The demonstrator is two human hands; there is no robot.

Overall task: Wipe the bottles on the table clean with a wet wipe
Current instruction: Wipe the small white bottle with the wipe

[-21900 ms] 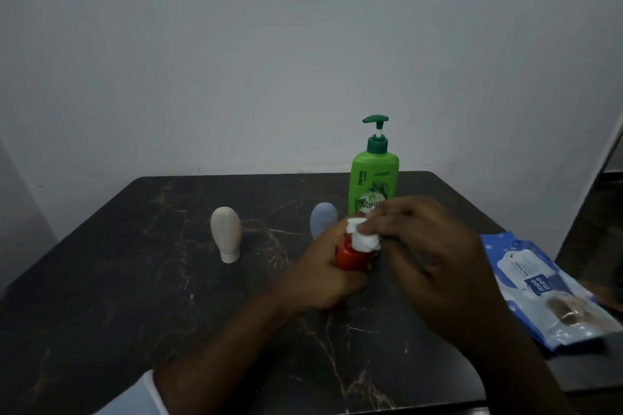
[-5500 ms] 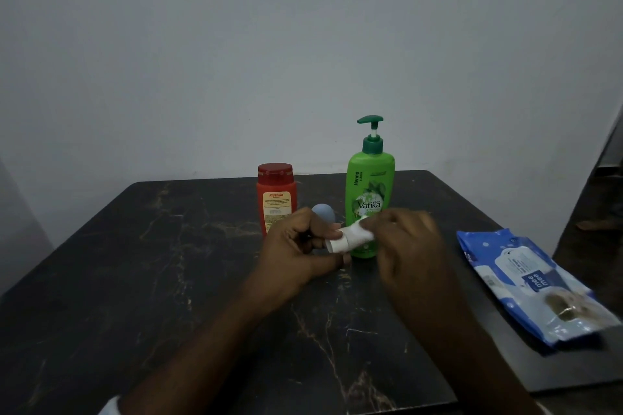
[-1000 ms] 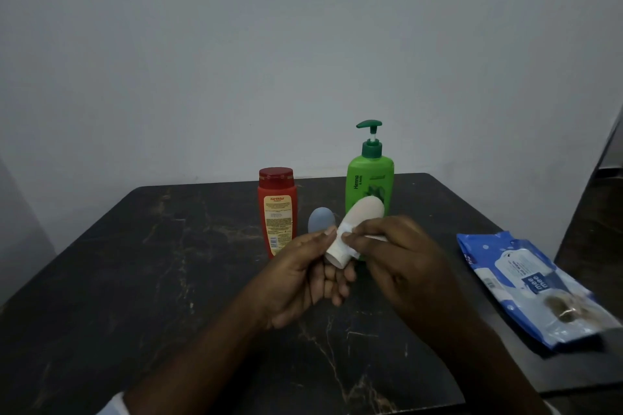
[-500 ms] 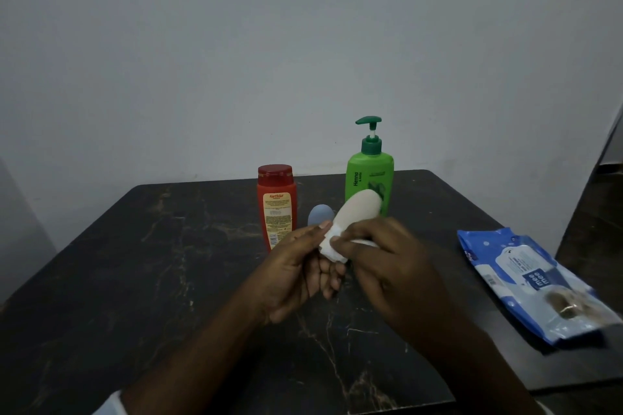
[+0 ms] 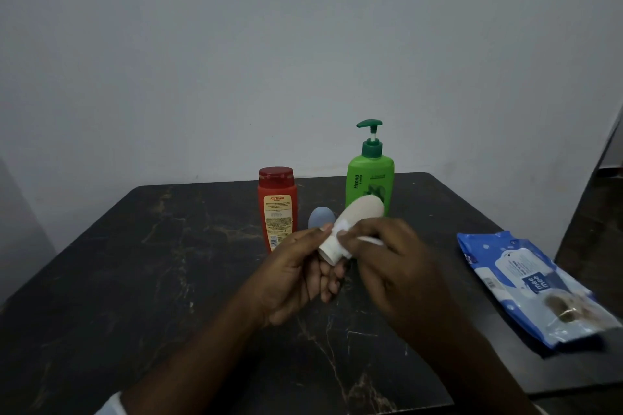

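Left hand (image 5: 296,276) grip closed round the tilted bottle (image 5: 357,216), right hand (image 5: 397,266) grip tight on the wipe (image 5: 338,233) against it.

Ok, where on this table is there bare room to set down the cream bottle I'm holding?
The widest bare patch is the left half of the table, from its edge to the red bottle. A narrower strip lies between the right hand and the wipes pack. Crowded: back centre, where red bottle, blue bottle and green pump bottle stand close together.
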